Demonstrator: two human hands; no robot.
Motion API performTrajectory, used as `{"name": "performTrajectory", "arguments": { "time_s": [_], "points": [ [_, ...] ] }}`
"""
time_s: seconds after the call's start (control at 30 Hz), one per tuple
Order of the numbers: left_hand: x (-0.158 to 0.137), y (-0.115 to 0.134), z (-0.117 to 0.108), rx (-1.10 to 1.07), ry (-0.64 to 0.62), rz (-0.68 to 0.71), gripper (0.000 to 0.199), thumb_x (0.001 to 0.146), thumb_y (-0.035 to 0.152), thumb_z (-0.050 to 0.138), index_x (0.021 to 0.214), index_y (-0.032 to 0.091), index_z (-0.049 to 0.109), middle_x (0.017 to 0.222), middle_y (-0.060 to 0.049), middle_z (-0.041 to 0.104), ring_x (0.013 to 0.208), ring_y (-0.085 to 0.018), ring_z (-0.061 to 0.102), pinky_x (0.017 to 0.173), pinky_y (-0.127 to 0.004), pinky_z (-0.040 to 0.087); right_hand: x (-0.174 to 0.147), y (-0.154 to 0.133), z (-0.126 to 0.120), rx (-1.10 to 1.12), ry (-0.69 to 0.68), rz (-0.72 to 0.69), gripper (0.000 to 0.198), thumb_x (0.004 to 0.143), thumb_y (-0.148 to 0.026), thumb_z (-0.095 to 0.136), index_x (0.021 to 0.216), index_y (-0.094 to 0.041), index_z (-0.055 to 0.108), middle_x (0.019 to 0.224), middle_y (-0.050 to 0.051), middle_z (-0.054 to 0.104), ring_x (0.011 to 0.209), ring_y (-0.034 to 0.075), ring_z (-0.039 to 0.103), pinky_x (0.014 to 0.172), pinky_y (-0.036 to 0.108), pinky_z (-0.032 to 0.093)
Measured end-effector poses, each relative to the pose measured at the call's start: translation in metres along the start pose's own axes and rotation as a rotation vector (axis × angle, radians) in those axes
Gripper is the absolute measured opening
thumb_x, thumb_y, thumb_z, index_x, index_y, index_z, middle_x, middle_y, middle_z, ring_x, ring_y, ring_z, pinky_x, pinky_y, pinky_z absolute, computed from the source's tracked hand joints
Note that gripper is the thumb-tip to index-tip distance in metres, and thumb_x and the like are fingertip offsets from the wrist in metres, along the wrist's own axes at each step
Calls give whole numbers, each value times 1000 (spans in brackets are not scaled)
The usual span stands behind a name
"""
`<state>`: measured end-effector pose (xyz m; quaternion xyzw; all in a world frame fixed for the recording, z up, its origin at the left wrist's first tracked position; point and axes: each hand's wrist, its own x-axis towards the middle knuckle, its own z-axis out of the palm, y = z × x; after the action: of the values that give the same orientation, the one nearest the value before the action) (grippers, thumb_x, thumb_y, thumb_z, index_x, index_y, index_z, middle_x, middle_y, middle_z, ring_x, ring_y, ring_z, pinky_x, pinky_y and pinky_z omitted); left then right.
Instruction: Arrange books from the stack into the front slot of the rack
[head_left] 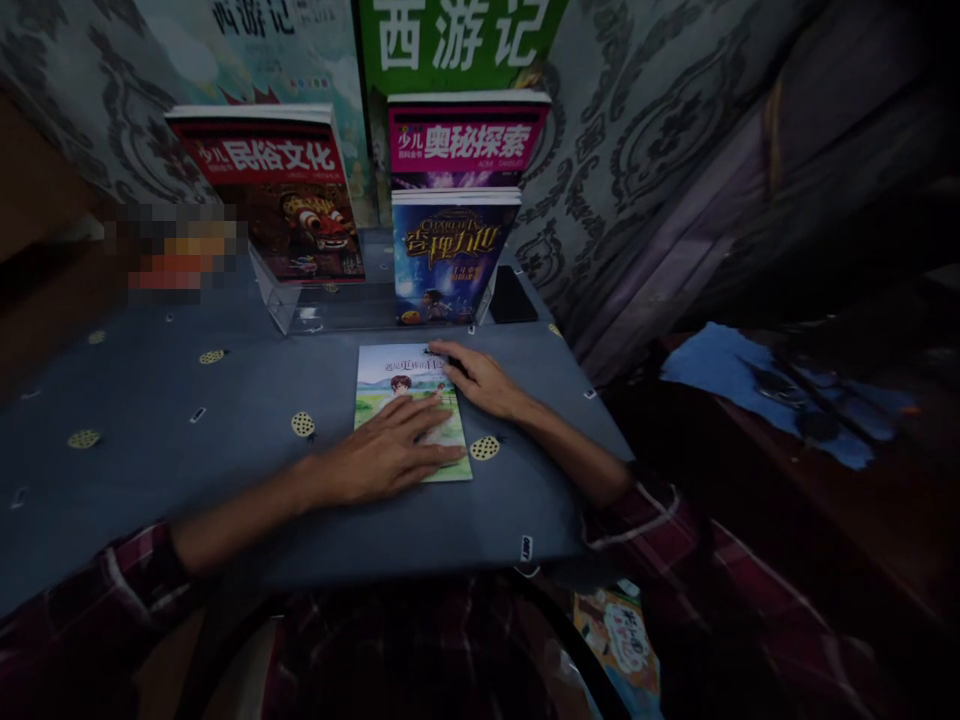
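Note:
A thin book (375,382) with a light blue and green illustrated cover lies closed on the table (247,430) in front of me. Across its lower half rests my left hand (397,445), flat, its fingers spread and pointing right. My right hand (480,380) is at the book's upper right corner, fingers stretched out, the fingertips touching the cover's top edge. Neither hand grips anything. Part of the cover picture is hidden under the left hand.
Behind the book, a clear stand (337,305) holds a red book (300,200), a blue book (450,260) and a purple book (465,140). A black phone-like slab (514,295) lies right of it. Large posters (457,45) back the table. Blue cloth (780,390) lies at right.

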<state>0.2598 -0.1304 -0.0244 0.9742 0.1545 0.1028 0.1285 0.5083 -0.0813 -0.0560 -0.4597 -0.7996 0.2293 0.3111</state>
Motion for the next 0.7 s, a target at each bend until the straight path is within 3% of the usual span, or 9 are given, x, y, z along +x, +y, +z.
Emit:
{"name": "performTrajectory", "arguments": {
  "time_s": [0.13,0.4,0.53,0.7],
  "points": [
    [-6,16,-1,14,-60,62,41,104,38,51,144,33,57,157,-9,48,151,-28,36,127,-55,24,-1,-1,0,-16,6,2,47,100,-27,46,146,-23,55,150,10,60,141,28,54,118,54,42],
    [-3,18,5,98,-39,46,39,106,32,46,144,36,56,151,-8,54,144,-27,46,124,-54,28,7,3,1,-70,17,-13,45,99,-31,49,142,-20,58,150,12,59,142,29,52,119,54,41],
    [0,22,8,149,-3,42,39,105,29,48,143,36,57,142,-9,60,139,-29,49,122,-57,28,11,3,2,-111,18,-16,44,99,-30,49,138,-12,61,148,19,60,138,30,56,118,51,41],
    [-10,22,-5,119,-19,54,41,100,18,53,137,34,61,138,-9,61,138,-29,49,121,-56,31,11,3,4,-148,61,-53,38,98,-32,53,129,-15,67,137,17,67,129,31,60,111,52,45]
  ]
}}
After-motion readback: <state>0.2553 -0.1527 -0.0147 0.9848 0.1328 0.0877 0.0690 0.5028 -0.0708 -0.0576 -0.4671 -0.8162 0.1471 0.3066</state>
